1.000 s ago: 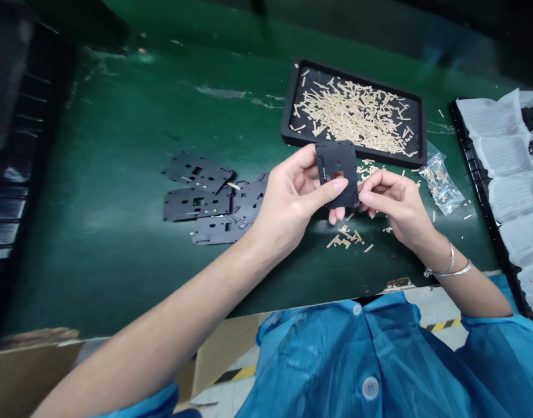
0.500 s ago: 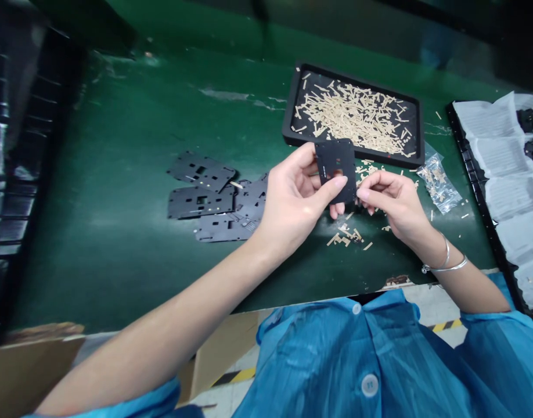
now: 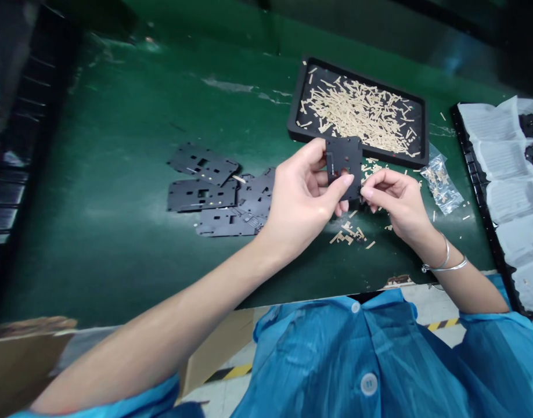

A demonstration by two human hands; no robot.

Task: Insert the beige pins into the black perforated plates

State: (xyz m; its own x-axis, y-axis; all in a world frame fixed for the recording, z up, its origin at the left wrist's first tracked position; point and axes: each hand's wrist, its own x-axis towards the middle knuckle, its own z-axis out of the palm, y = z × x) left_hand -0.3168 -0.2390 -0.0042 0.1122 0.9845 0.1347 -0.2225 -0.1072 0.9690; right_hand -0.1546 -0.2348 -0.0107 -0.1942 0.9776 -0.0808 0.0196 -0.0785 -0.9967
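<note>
My left hand (image 3: 303,194) grips a small black plate (image 3: 344,164) with cut-outs, thumb on its front and fingers behind, holding it upright above the green table (image 3: 131,145). My right hand (image 3: 395,200) is closed in a pinch at the plate's lower right corner; what its fingertips hold is too small to make out. A few beige strips (image 3: 351,234) lie on the table just below both hands.
Several black plates (image 3: 214,194) lie in a loose pile left of my hands. A black tray (image 3: 292,119) full of beige strips sits behind them. A clear bag (image 3: 440,186) of strips and a tray with white liners (image 3: 497,168) are at the right. Dark racks (image 3: 9,145) line the left edge.
Both hands with the black plate have shifted slightly to the right; the grip on it stays the same.
</note>
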